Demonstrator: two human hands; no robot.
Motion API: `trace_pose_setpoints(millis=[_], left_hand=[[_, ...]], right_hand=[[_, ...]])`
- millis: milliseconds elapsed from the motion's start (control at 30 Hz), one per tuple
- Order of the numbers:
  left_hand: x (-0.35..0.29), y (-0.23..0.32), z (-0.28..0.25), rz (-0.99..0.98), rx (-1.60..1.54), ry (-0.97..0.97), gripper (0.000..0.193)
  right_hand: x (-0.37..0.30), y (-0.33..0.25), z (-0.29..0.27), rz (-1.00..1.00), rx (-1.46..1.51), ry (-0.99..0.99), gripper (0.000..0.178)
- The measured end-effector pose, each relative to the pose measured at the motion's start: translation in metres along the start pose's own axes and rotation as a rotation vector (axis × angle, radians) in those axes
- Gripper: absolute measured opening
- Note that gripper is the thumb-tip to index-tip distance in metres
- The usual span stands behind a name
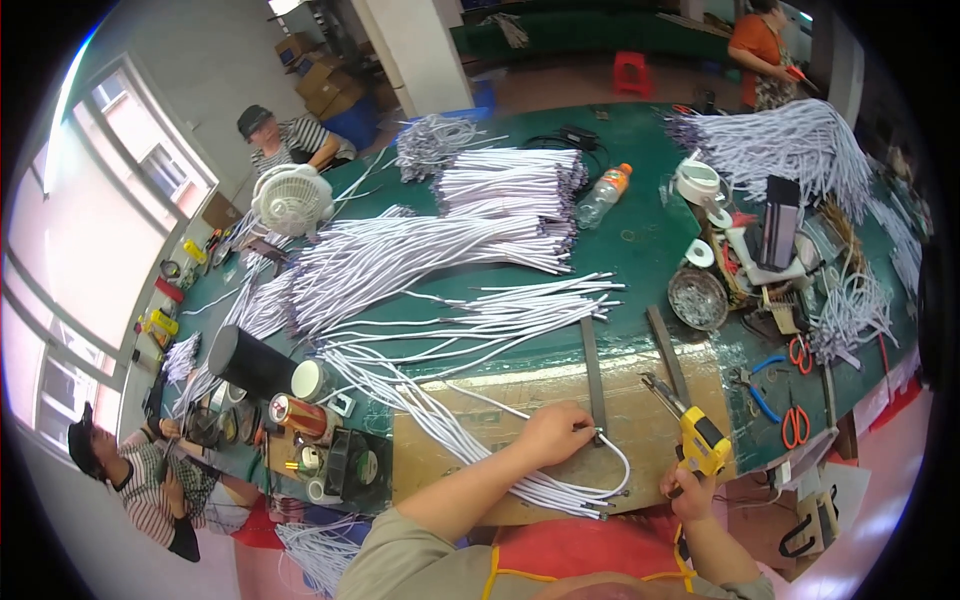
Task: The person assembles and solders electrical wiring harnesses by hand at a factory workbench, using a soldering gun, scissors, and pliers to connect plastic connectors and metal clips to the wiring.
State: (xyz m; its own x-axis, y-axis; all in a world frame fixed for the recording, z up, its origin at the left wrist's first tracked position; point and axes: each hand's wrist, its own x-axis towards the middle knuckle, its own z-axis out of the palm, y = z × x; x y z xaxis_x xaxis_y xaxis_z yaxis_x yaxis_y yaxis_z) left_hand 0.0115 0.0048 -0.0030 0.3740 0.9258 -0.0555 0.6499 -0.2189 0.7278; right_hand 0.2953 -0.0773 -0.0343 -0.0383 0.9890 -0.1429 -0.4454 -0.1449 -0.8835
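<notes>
Over a brown board (425, 490) on the green table, my left hand (556, 434) pinches the end of a white cable (626, 462), which loops out to the right of my fingers. Beneath that wrist lies a loose bunch of white cables (440, 418) with dark tips. My right hand (690, 490) is wrapped round the grip of a yellow-and-black gun-shaped tool (704, 442). Its thin metal nose points up and left, apart from the cable. A dark metal bar (592, 370) reaches my left fingertips, and a second bar (668, 352) lies beyond the tool.
Large piles of white cables (400, 262) cover the table's middle. Right of me are red-handled scissors (795, 427), blue-handled pliers (764, 402) and a round bowl (697, 299). A can (298, 414) and a black fan (362, 468) stand left. Other people sit at the left; one stands far right.
</notes>
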Motion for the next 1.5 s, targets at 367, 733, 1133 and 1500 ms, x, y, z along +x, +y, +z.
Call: trace_pose_setpoints(millis=[367, 733, 1133, 1500], left_hand=[[0.000, 0.004, -0.007, -0.027, 0.005, 0.017, 0.020], [-0.001, 0.003, -0.003, -0.018, -0.051, 0.059, 0.017], [0.000, 0.005, -0.001, -0.019, -0.054, 0.039, 0.015], [-0.001, 0.009, -0.007, -0.051, -0.023, 0.061, 0.017]], right_hand=[[0.001, 0.002, -0.002, -0.010, -0.105, -0.057, 0.021], [0.000, 0.001, -0.003, 0.018, -0.052, -0.091, 0.028], [0.001, 0.004, -0.002, 0.026, -0.147, -0.099, 0.020], [0.002, 0.002, 0.001, 0.088, -0.171, -0.088, 0.021]])
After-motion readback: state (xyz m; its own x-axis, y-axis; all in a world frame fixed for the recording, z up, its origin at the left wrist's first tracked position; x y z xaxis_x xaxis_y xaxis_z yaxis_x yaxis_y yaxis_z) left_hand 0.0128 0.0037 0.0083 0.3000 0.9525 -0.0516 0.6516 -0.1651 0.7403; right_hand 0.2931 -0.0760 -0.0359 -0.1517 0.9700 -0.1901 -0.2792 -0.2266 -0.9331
